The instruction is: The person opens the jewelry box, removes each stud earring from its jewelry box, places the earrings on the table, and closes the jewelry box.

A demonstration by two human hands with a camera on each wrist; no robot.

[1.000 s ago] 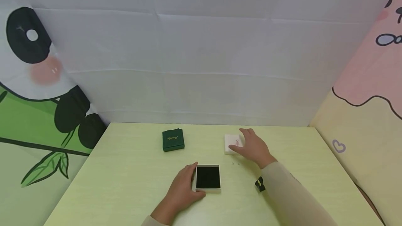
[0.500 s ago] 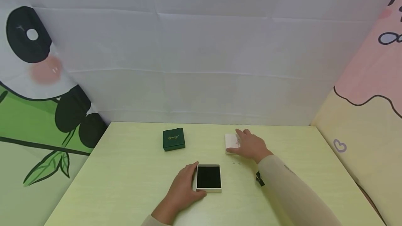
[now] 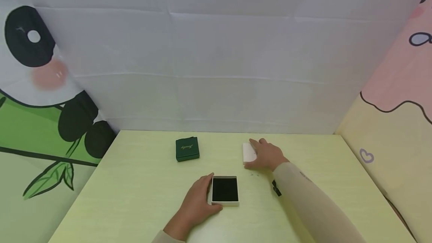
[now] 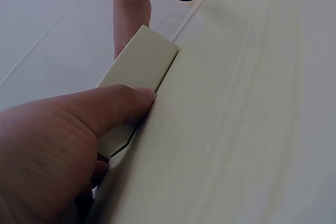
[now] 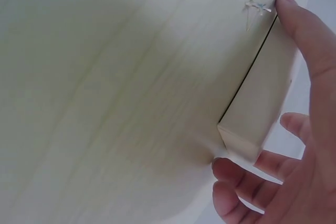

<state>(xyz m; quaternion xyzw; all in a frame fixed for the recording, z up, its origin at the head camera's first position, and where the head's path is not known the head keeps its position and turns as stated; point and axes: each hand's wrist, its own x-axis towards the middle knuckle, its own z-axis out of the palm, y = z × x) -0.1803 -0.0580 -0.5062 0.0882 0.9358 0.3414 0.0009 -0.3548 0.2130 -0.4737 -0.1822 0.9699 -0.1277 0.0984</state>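
Observation:
A small open box [image 3: 225,204] with a white rim and black padded inside sits near the middle of the table. My left hand [image 3: 197,201] holds it from the left, thumb on the near side and fingers round the far side; in the left wrist view the thumb presses on the box wall [image 4: 139,61]. Further back, my right hand [image 3: 266,155] spans a white box lid [image 3: 249,153] from the right, thumb at its near corner, fingers at its far end. Two small star-shaped earrings [image 5: 257,7] lie on the table close by the lid.
A dark green box [image 3: 187,149] with gold lettering stands at the back left of the pale yellow table [image 3: 135,198]. A white cloth [image 3: 216,66] hangs behind, and printed panels rise at both sides. A black wrist strap piece [image 3: 276,188] hangs below the right sleeve.
My right hand has moved left and closed in around the lid, covering more of its printed top. My left hand stays on the open box.

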